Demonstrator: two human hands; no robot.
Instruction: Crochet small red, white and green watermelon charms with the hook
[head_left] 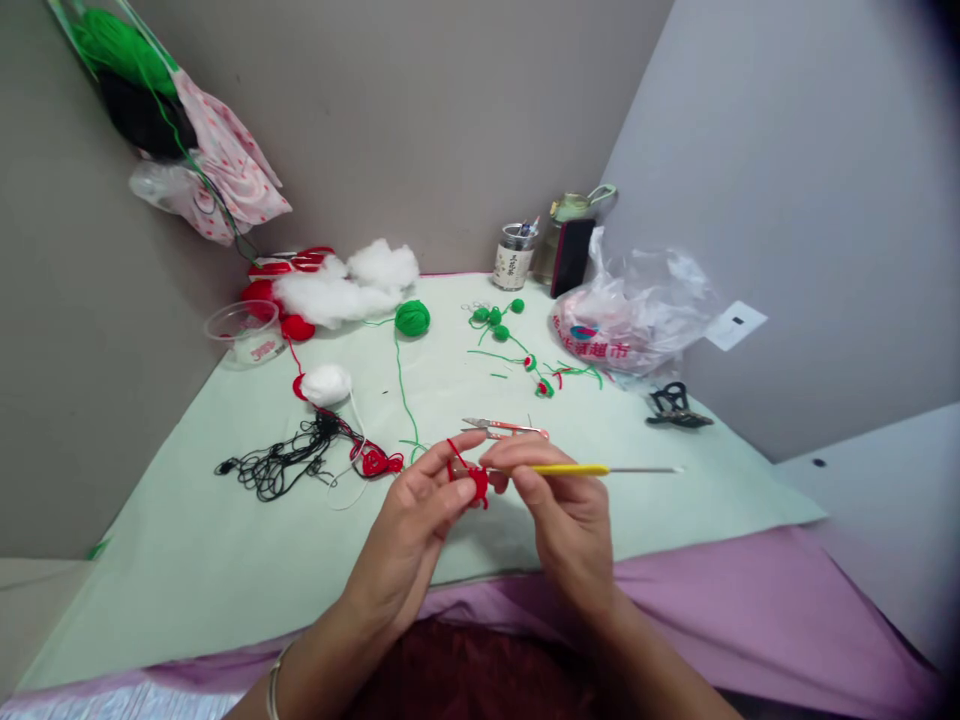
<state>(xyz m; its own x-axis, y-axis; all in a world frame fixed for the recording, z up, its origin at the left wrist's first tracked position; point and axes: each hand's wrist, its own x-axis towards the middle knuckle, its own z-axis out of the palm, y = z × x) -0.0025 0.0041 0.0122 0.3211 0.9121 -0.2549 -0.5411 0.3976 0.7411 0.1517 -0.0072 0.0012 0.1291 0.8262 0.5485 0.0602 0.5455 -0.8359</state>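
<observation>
Between thumb and fingers, my left hand (420, 510) pinches a small red crochet piece (478, 486). A strand of red yarn runs up over the left forefinger. My right hand (566, 515) grips a crochet hook (570, 470) by its yellow handle, with one metal end pointing right and the other end at the red piece. Fingers partly hide where hook and yarn meet. Just beyond the hands lie thread snips (506, 429) with orange-red handles.
Left are tangled black yarn (277, 460), a white yarn ball (327, 384), stuffing (337, 290) and a plastic cup (251, 340). Farther back are a green yarn ball (412, 318), small green balls (495, 318) and a pen tin (514, 258). Right are a plastic bag (637, 315) and black clip (677, 408).
</observation>
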